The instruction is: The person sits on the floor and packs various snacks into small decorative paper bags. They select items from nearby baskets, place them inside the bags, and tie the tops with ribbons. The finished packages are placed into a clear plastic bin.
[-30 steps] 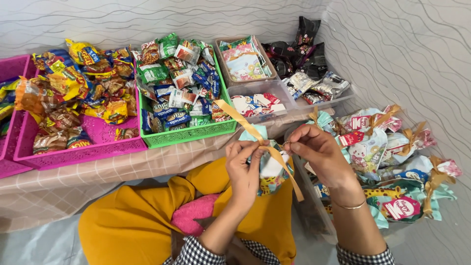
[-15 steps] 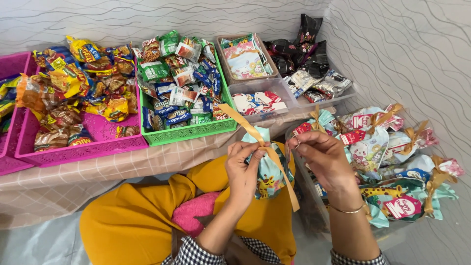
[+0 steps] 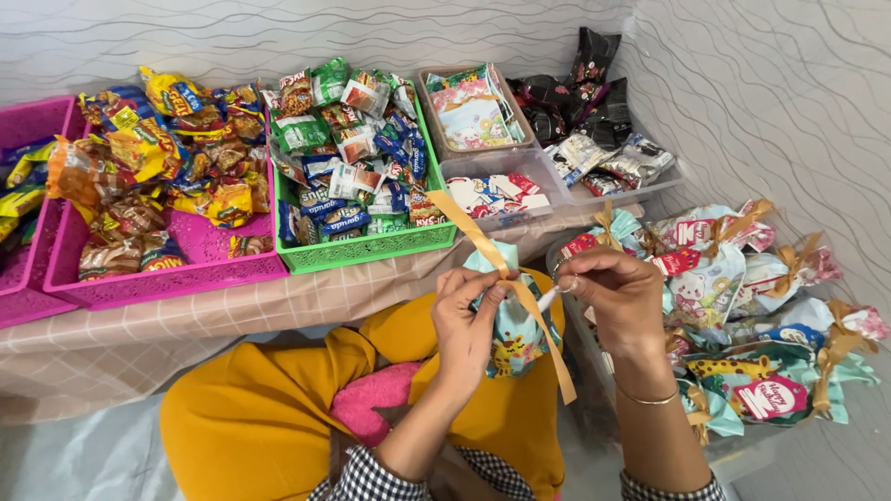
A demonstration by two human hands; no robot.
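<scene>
Raised hands (left (image 3: 469, 325), right (image 3: 617, 292)) pinch gift bag (image 3: 513, 325).

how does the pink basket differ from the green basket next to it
The pink basket is wider than the green basket. The pink basket holds mostly orange and yellow snack packets with part of its floor bare, while the green basket is packed full of green, blue and white packets. The pink basket sits farther left, the green basket nearer the left hand and the ribboned bag. Both are slotted plastic trays on the same low table.
</scene>
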